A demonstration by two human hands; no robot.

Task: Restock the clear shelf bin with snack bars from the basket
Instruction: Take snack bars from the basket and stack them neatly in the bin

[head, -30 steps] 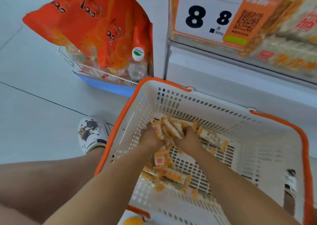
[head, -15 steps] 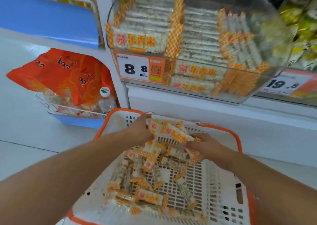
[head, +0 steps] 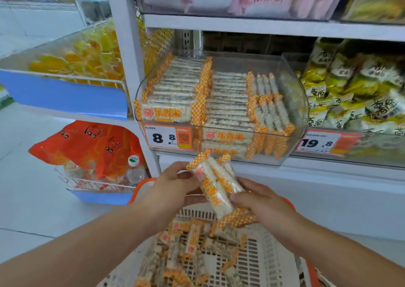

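A bundle of snack bars [head: 215, 188], white with orange checked ends, is held between both hands above the basket. My left hand [head: 175, 186] grips its upper end and my right hand [head: 260, 201] grips its lower end. The white basket with an orange rim [head: 258, 262] lies below, with several loose bars [head: 186, 249] on its floor. The clear shelf bin [head: 291, 102] sits just beyond the hands, with rows of the same bars stacked inside.
A price tag reading 8.8 [head: 166, 137] is on the bin's front. A bin of yellow-green packets [head: 355, 96] stands to the right. At lower left an orange bag [head: 87, 146] and a water bottle [head: 135, 173] sit in a wire rack.
Both hands have risen out of the basket with a bundle of bars. The view has tilted up from the basket to the shelf.
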